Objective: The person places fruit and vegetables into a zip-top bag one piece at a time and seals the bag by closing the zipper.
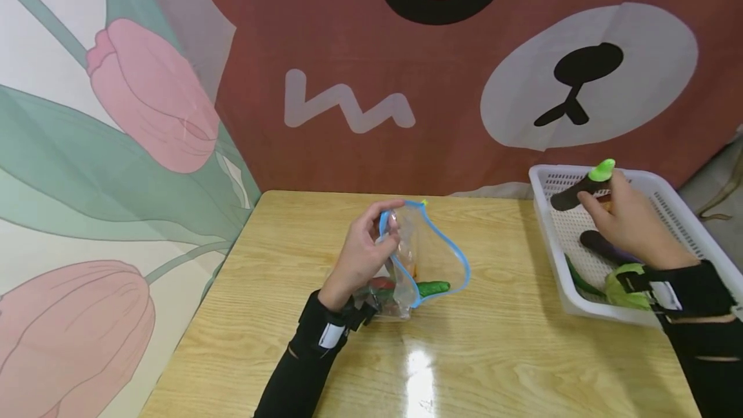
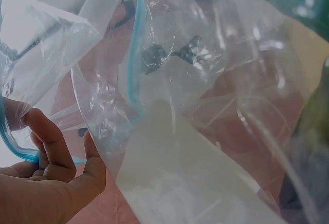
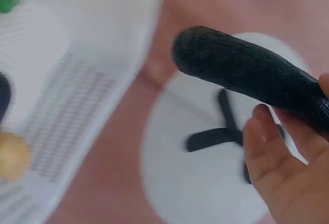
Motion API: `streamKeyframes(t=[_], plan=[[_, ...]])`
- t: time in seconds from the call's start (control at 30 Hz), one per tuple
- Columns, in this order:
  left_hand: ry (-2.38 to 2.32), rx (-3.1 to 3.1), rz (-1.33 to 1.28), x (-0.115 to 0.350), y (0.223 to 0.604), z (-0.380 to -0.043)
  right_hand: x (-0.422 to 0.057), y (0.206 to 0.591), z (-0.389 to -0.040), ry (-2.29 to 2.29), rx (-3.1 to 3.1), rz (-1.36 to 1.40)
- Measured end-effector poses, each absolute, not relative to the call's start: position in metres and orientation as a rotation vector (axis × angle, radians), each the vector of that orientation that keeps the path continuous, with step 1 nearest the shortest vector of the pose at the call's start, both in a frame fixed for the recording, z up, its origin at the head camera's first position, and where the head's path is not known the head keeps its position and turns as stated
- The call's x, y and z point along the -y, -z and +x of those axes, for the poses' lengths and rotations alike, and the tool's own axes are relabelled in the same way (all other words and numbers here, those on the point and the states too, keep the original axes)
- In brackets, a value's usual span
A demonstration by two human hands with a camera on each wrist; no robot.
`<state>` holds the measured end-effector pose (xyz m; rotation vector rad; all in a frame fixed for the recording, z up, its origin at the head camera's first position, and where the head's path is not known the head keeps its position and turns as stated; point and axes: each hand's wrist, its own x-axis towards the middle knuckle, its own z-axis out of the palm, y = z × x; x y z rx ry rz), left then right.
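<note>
With fingers and thumb, my left hand [image 1: 360,253] grips the rim of a clear zip bag [image 1: 438,253] edged in blue, which stands gaping on the table. Inside it lie a green cucumber [image 1: 434,288] and something red [image 1: 381,283], partly hidden by the plastic. My right hand [image 1: 644,228] holds a long dark vegetable [image 1: 571,193] with a bright green end above the back of a white basket [image 1: 554,263]. Its dark, finely wrinkled skin shows in the right wrist view. The left wrist view looks mostly through crumpled plastic, with the fingers at the blue edge.
In the basket are a dark purple eggplant [image 1: 606,247], a thin green pepper [image 1: 582,277], a pale green leafy vegetable [image 1: 624,286] and a yellow-orange round thing [image 3: 13,154]. A printed cloth [image 1: 348,160] hangs behind the wooden table [image 1: 482,353].
</note>
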<state>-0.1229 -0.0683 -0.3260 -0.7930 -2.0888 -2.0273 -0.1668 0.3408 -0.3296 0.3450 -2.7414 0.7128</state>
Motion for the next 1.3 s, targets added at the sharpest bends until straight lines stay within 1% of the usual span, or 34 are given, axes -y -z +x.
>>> streamKeyframes(t=[0.2, 0.33, 0.47, 0.63, 0.77, 1.0, 1.3], plan=[[2.000, 2.115, -0.781, 0.066, 0.305, -0.109, -0.308, 0.305, -0.140, -0.792, 2.535, 0.465], [1.996, 2.120, -0.778, 0.065, 0.305, -0.109, -0.285, 0.289, -0.121, -0.970, 2.352, 0.615], [1.993, 2.105, -0.801, 0.066, 0.317, -0.117, -0.258, 0.278, -0.109, -1.273, 2.134, 0.882], [1.975, 2.096, -0.831, 0.066, 0.329, -0.125, -0.225, 0.280, -0.105, -1.649, 1.919, 1.188], [1.968, 2.080, -0.852, 0.066, 0.329, -0.125, -0.201, 0.287, -0.106, -1.623, 1.953, 1.274], [1.951, 2.075, -0.859, 0.064, 0.327, -0.122, -0.171, 0.303, -0.114, -1.258, 2.165, 1.301], [1.979, 2.052, -0.876, 0.063, 0.324, -0.119, -0.144, 0.331, -0.135, -0.964, 2.292, 1.470]])
